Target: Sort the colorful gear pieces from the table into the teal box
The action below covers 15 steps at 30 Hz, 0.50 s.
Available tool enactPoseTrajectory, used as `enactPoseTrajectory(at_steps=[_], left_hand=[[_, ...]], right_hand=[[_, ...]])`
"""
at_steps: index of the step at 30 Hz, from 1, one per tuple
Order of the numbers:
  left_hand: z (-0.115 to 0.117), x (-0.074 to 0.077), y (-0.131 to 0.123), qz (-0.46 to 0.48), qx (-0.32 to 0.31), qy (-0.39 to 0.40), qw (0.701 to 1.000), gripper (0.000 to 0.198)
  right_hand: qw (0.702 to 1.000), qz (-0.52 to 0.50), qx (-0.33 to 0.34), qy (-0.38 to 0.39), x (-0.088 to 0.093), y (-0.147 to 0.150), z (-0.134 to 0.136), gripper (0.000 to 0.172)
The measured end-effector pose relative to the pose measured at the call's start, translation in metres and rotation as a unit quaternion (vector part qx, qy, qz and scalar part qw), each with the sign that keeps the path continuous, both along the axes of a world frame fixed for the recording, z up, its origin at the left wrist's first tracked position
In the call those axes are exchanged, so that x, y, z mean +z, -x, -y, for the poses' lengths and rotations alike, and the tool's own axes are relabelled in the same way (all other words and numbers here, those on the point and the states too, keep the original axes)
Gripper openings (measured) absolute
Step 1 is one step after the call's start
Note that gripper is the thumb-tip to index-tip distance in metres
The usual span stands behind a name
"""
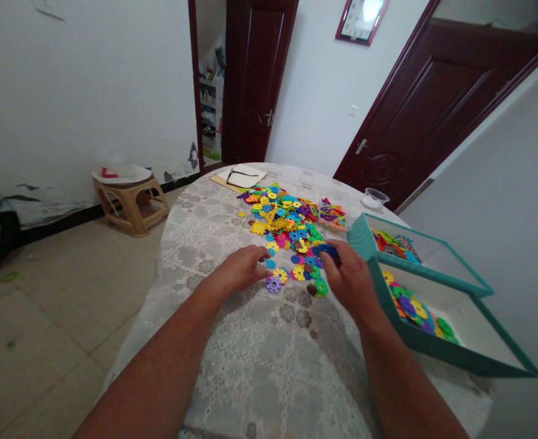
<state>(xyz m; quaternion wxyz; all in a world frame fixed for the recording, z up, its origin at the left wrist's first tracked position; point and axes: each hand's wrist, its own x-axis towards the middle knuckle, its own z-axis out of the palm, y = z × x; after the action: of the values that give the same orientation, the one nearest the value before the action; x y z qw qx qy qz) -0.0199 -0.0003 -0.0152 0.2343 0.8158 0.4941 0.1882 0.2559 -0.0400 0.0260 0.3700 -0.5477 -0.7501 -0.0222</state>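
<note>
Right hand (347, 277) has its thumb and fingers closed around something dark blue, looks like a blue disc (326, 250) or a few of them stacked, kinda blurry tbh. It's held just over the near right edge of the pile. Left hand (246, 267) is across from it, fingers loosely bent with a bit of a gap, right by some small blue discs; can't tell if it's actually pinching one. Between the two hands there's a scatter of notched plastic discs, with a purple disc (274, 285) and a green disc (321, 287) closest to the near side. Behind that is the big colorful pile (276, 213), with a clear tub (332, 227) of bright pieces beside it. Further right sits a teal box (461, 358), two sections, more pieces in both. Glasses (241, 177) are lying on some paper at the far end of the lacy tablecloth (246, 372). Off to the left, a tan stool (134, 201) by the wall.
</note>
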Motion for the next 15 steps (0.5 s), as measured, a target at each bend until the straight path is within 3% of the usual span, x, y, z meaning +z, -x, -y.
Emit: enactPoseTrajectory(at_steps=[3,5,10,15], left_hand=[[0.006,-0.002,-0.002,-0.056,-0.034,-0.001,0.998,0.047],[0.011,-0.003,-0.008,-0.097,-0.044,-0.01,0.994,0.051],[0.018,-0.001,-0.023,-0.145,-0.043,-0.025,0.988,0.047],[0.013,-0.006,-0.025,-0.144,-0.045,-0.024,0.988,0.039]], right_hand=[[0.993,0.06,-0.092,-0.041,0.024,-0.045,0.009,0.033],[0.979,0.111,-0.158,-0.059,0.028,-0.077,0.018,0.036],[0.923,0.225,-0.313,-0.01,0.014,-0.149,0.046,0.043],[0.896,0.256,-0.354,0.075,0.0,-0.19,0.06,0.042]])
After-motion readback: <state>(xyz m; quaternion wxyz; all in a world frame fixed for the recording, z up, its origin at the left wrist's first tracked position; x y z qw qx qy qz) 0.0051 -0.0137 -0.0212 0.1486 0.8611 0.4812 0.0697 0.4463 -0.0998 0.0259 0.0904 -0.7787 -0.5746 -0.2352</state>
